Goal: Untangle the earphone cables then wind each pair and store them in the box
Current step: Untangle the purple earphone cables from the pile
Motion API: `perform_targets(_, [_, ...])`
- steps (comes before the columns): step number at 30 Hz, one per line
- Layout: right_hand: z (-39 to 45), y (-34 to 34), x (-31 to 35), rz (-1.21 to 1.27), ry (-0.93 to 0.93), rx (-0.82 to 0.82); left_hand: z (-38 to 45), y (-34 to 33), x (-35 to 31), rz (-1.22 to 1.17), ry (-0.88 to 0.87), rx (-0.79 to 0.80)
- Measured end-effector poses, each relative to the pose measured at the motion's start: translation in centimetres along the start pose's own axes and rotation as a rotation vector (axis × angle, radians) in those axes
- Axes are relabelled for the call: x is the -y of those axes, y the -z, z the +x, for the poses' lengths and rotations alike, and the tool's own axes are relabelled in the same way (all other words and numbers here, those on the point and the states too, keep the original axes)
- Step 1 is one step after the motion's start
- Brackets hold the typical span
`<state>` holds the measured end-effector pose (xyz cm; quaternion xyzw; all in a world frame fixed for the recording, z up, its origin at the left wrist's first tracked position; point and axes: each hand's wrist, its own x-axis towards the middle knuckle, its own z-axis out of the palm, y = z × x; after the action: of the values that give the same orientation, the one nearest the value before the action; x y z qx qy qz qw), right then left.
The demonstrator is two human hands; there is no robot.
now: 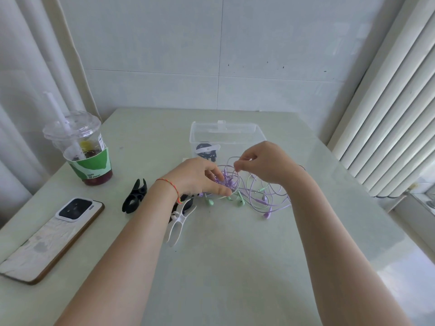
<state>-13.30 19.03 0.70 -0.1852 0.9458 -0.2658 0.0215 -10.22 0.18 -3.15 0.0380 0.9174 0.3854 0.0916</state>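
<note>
A tangle of purple earphone cable (266,196) and green earphone cable (237,200) lies in the middle of the table. My left hand (200,176) holds the knotted purple part between thumb and fingers. My right hand (263,164) pinches a strand of the purple cable just above the knot. Behind my hands stands the clear plastic box (226,132), open, with a wound black pair of earphones (207,151) inside, held by a white clip.
A black cable winder (135,196) and a white cable winder (180,223) lie left of the tangle. A phone (49,238) lies face down at the left edge. A plastic cup with a straw (82,149) stands at the back left. A radiator (388,128) stands on the right.
</note>
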Motion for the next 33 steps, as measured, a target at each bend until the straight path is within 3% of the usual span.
perform_targets(12, [0.3, -0.5, 0.3, 0.146, 0.049, -0.02, 0.0, -0.2, -0.9, -0.165, -0.122, -0.102])
perform_targets(19, [0.3, -0.3, 0.3, 0.223, 0.056, -0.061, 0.3, -0.6, -0.6, -0.261, -0.149, 0.025])
perform_targets(22, [0.3, -0.3, 0.2, 0.258, 0.027, -0.084, 0.4, -0.6, -0.5, -0.307, -0.137, -0.031])
perform_targets(33, [0.2, -0.6, 1.3, 0.522, 0.027, -0.056, 0.4, -0.7, -0.7, -0.195, -0.138, -0.097])
